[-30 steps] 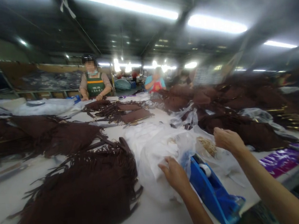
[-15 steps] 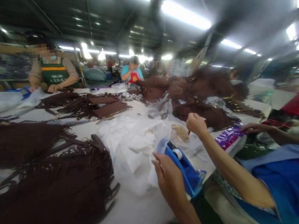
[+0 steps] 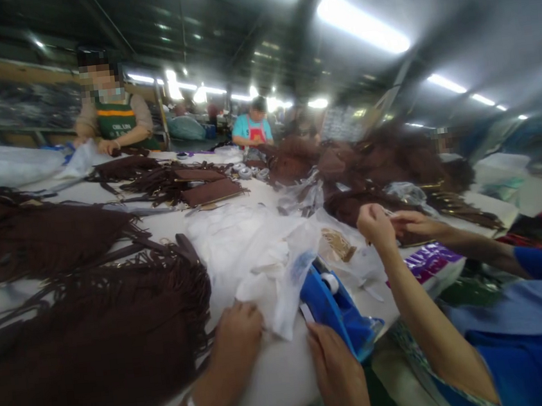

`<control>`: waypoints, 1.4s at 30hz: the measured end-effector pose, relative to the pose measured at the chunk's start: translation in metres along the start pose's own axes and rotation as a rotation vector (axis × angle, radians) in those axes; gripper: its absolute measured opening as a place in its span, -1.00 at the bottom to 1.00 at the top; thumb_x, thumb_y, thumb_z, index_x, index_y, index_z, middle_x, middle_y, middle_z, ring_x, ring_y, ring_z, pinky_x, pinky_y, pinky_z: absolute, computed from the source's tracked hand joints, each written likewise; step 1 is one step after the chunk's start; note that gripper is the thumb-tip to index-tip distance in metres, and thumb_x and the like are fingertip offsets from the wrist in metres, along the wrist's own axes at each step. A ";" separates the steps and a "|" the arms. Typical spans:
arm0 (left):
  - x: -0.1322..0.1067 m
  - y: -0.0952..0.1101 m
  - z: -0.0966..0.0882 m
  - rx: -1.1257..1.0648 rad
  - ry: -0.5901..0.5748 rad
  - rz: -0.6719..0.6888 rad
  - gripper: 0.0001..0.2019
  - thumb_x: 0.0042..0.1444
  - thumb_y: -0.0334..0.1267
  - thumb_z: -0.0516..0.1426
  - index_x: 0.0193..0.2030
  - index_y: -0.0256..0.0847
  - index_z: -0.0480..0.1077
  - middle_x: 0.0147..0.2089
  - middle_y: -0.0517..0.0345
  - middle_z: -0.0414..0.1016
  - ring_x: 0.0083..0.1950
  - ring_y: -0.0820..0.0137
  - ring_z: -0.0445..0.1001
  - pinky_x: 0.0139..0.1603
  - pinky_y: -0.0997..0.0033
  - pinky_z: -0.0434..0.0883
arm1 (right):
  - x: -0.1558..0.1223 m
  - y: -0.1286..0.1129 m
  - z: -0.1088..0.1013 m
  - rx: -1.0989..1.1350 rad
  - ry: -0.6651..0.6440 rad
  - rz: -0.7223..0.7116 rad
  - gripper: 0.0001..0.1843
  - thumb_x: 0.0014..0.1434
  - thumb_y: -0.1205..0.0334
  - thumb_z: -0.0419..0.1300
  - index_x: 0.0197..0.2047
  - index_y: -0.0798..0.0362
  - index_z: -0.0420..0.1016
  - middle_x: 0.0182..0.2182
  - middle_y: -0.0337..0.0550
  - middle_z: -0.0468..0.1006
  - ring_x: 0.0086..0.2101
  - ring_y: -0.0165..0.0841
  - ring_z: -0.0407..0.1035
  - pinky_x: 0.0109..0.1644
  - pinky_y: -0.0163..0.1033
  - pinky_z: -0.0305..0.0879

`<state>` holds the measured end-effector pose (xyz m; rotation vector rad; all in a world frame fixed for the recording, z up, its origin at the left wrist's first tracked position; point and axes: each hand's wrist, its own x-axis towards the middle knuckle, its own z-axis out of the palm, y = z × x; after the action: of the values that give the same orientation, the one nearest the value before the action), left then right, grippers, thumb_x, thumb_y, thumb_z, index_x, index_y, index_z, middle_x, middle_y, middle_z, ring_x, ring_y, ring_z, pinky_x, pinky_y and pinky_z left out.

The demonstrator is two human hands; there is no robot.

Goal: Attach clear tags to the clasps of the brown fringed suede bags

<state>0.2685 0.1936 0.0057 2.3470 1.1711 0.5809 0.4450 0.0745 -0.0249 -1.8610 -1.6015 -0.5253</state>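
My left hand (image 3: 239,332), a silver bracelet on its wrist, has its fingers curled at the near edge of the crumpled white plastic and paper (image 3: 251,250). What those fingers hold, if anything, is hidden. Beside the blue tape dispenser (image 3: 332,300), my right hand (image 3: 337,367) pinches a small white strip (image 3: 306,313) between thumb and fingers. A white roll (image 3: 330,282) sits in the dispenser. To the left of my left hand lies a pile of dark brown fringed bags (image 3: 107,356).
A co-worker in blue (image 3: 531,330) sits close on the right, both hands raised near a purple-and-white packet (image 3: 427,264). More brown fringed pieces (image 3: 206,184) cover the table's far side. Another person in a green apron (image 3: 117,122) works across the table.
My left hand has come into view at the white plastic. My right hand has moved down beside the dispenser and now pinches a white strip. The co-worker's two hands have come together.
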 end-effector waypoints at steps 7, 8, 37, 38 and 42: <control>0.027 -0.041 0.004 -0.231 0.042 -0.333 -0.72 0.24 -0.25 0.01 -0.28 -0.29 0.53 -0.35 0.02 0.57 -0.29 0.23 0.51 -0.33 0.38 0.28 | 0.012 -0.006 0.013 0.027 -0.103 -0.223 -0.68 0.36 0.28 0.01 0.13 0.08 0.41 0.04 -0.05 0.54 0.04 -0.19 0.40 0.07 -0.10 0.34; 0.027 -0.040 0.004 -0.242 0.045 -0.329 -0.74 0.23 -0.25 0.02 -0.29 -0.27 0.53 -0.34 0.04 0.57 -0.27 0.24 0.50 -0.32 0.40 0.28 | 0.012 -0.007 0.020 0.009 -0.100 -0.249 -0.68 0.36 0.28 0.00 0.12 0.09 0.43 0.03 -0.05 0.55 0.03 -0.17 0.40 0.05 -0.08 0.33; 0.018 -0.027 0.006 -0.259 0.081 -0.277 -0.79 0.12 -0.47 0.05 -0.27 -0.22 0.51 -0.25 0.08 0.57 -0.18 0.28 0.47 -0.24 0.44 0.23 | 0.027 -0.007 0.046 0.002 -0.049 -0.235 -0.69 0.28 0.53 -0.08 -0.10 0.16 0.46 0.03 0.12 0.51 0.10 -0.08 0.32 0.16 0.08 0.26; 0.018 -0.027 0.006 -0.257 0.082 -0.276 -0.79 0.13 -0.46 0.05 -0.27 -0.22 0.51 -0.25 0.09 0.57 -0.18 0.28 0.47 -0.24 0.44 0.23 | 0.028 -0.007 0.048 0.001 -0.053 -0.242 -0.69 0.28 0.53 -0.08 -0.12 0.15 0.46 0.02 0.11 0.52 0.08 -0.11 0.34 0.17 0.07 0.26; 0.018 -0.028 0.008 -0.250 0.091 -0.279 -0.81 0.15 -0.42 0.05 -0.27 -0.21 0.50 -0.26 0.10 0.56 -0.19 0.29 0.47 -0.25 0.45 0.21 | 0.032 -0.008 0.055 -0.044 -0.103 -0.248 -0.65 0.27 0.52 -0.04 0.05 0.19 0.41 0.04 0.13 0.51 0.08 -0.07 0.35 0.15 0.08 0.29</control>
<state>0.2652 0.2218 -0.0130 1.9262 1.3525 0.6953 0.4382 0.1359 -0.0429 -1.7548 -1.9184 -0.5828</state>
